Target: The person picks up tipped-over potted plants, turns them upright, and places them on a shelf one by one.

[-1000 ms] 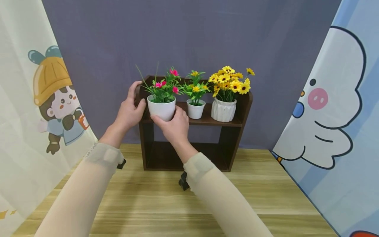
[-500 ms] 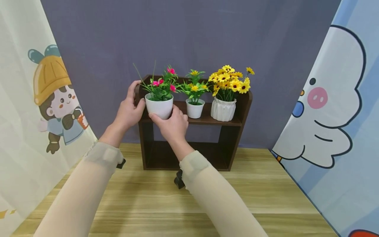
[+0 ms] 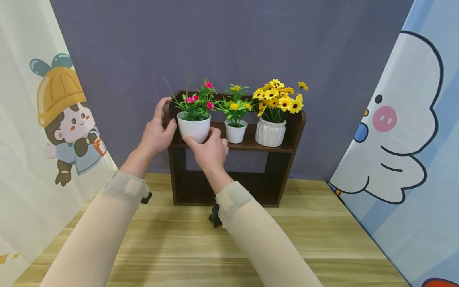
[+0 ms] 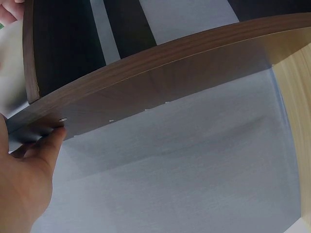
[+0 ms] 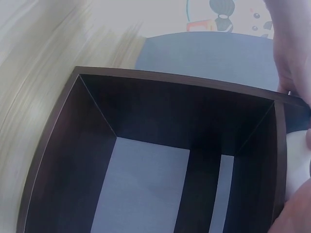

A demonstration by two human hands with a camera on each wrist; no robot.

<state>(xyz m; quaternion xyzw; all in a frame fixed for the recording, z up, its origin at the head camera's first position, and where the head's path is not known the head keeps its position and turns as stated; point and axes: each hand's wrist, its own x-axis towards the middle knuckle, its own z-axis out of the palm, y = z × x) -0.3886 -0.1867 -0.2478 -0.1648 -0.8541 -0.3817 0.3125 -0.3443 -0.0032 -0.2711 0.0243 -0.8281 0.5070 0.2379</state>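
Observation:
A white pot of pink flowers (image 3: 194,129) is at the left of the dark wooden shelf's (image 3: 287,159) upper board. My right hand (image 3: 210,151) holds this flowerpot low down, its thumb across the front and the fingers round the right side. With fingers outside and thumb toward the front, my left hand (image 3: 155,135) grips the shelf's left side panel. The left wrist view shows that hand (image 4: 29,179) against the panel (image 4: 146,77). In the right wrist view the white pot (image 5: 295,160) shows only in part, at the right edge.
Beside the held pot stand a small white pot of yellow flowers (image 3: 236,132) and a ribbed white pot of sunflowers (image 3: 270,133). The shelf stands on a wood-grain table (image 3: 172,243). A grey curtain (image 3: 229,44) hangs behind; printed cloths flank both sides.
My right hand and the flowerpot have shifted slightly left, then a touch back to the right. The small yellow-flowered pot has moved slightly left. My left hand stays on the side panel.

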